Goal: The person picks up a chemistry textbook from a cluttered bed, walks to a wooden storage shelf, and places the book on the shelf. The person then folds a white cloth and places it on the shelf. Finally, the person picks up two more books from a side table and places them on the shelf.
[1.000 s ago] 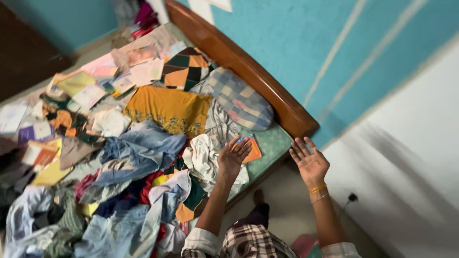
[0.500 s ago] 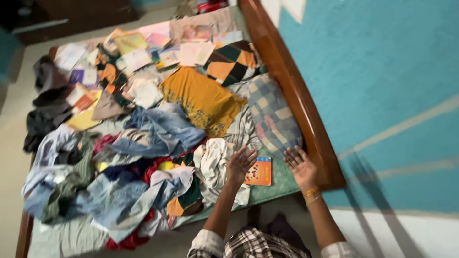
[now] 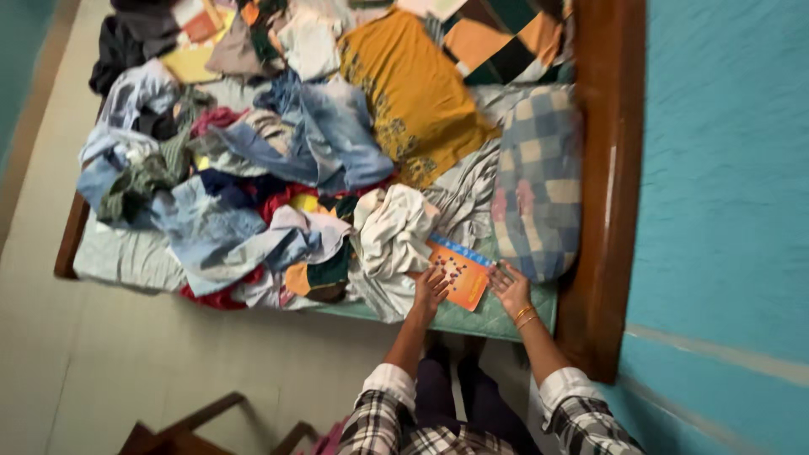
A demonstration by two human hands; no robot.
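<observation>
Orange booklet (image 3: 459, 274) lies flat on the green bedsheet (image 3: 484, 318) at lower centre of the frame, near the bed's edge. Bed (image 3: 602, 253) fills the upper frame, its wooden headboard along the right. Clothes pile (image 3: 253, 185) covers the left and centre. Checked pillow (image 3: 539, 177) sits just above right of the booklet. Left hand (image 3: 431, 286), fingers spread, rests on the booklet's lower left edge. Right hand (image 3: 511, 288), fingers loosely open, touches its right corner.
</observation>
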